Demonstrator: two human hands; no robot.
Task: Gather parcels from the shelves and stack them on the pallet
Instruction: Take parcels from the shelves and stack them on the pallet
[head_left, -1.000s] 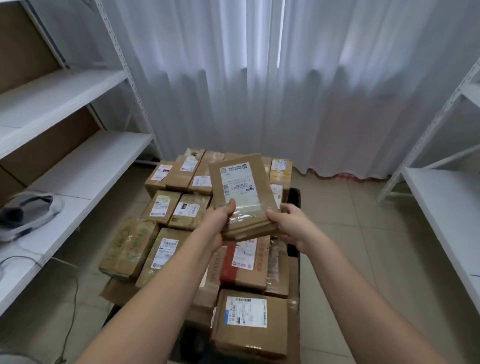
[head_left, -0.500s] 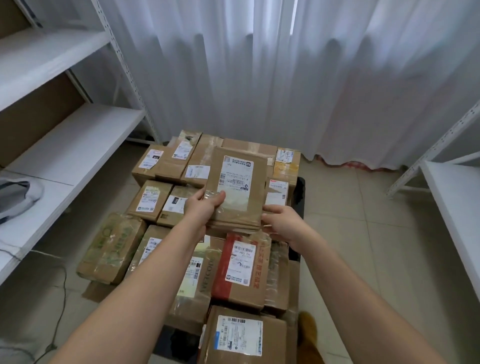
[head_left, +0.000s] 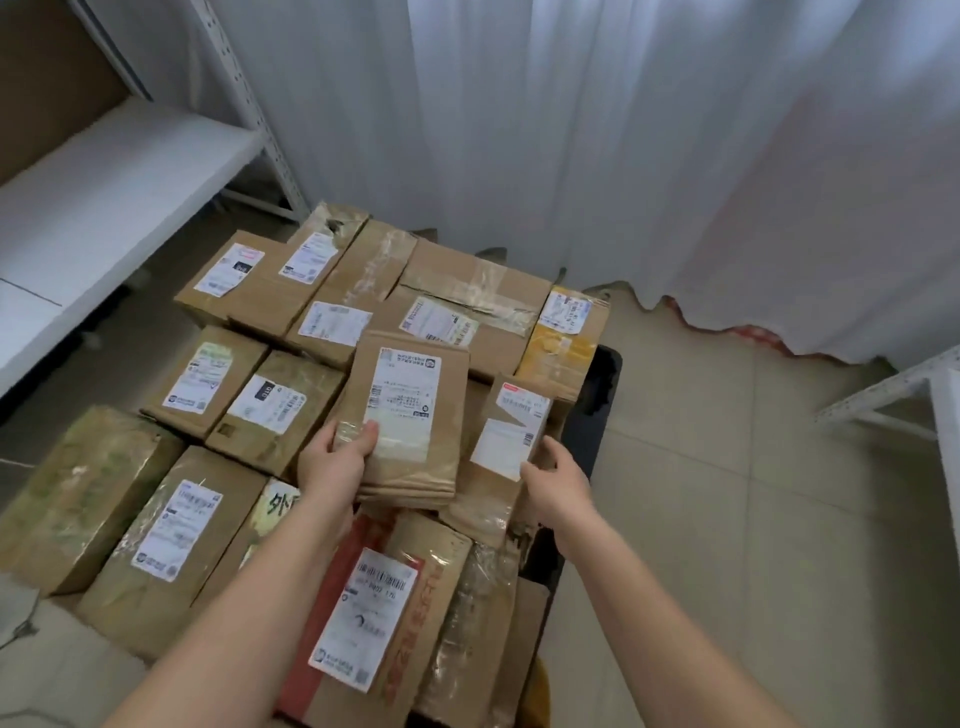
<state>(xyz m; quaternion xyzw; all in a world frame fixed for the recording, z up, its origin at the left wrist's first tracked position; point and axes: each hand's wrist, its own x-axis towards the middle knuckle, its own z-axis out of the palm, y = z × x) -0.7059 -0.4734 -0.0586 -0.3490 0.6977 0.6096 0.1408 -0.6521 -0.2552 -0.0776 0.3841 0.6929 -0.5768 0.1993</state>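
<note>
Thumb on top, your left hand (head_left: 332, 462) pinches the flat labelled parcel (head_left: 410, 415) (resting on the stack); your right hand (head_left: 558, 483) hovers spread beside it.

The left hand (head_left: 332, 460) grips the near left corner of a flat brown parcel (head_left: 410, 415) lying atop the stacked parcels on the black pallet (head_left: 597, 410). The right hand (head_left: 558, 480) hovers with loose fingers beside a smaller parcel (head_left: 511, 431). White curtains (head_left: 623, 156) hang behind.
</note>
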